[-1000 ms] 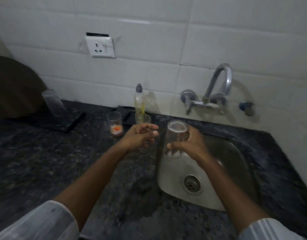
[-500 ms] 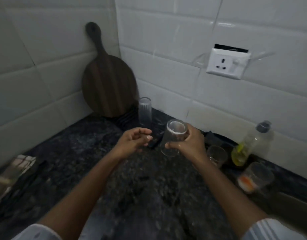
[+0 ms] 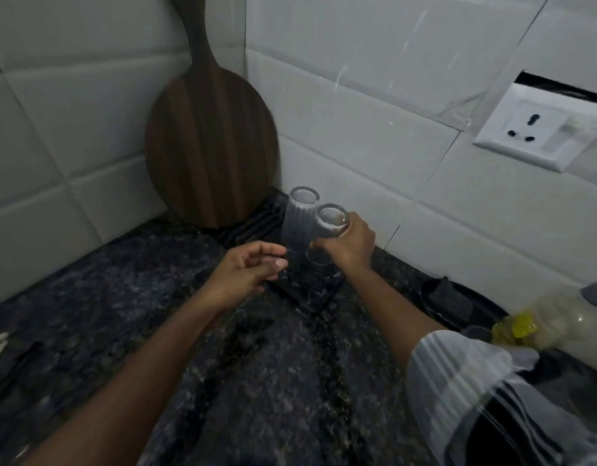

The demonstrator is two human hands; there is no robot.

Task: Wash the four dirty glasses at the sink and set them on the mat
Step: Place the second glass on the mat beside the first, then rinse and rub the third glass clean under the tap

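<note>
The right hand (image 3: pixel 349 245) grips an upturned glass (image 3: pixel 325 235) round its wall, just above the mat (image 3: pixel 307 290), touching or nearly touching a ribbed glass (image 3: pixel 299 223) already standing there. The left hand (image 3: pixel 246 274) hovers loosely curled, holding nothing. Wet glass is likely slippery and brittle: hold mid-wall and set down gently.

Clear ribbed glass (image 3: pixel 299 223); dark matt wooden board (image 3: pixel 211 142); glossy white tiles (image 3: pixel 357 95); speckled polished stone counter (image 3: pixel 156 331).

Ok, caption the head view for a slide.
Right hand sets an upturned glass on the mat beside another glass.
</note>
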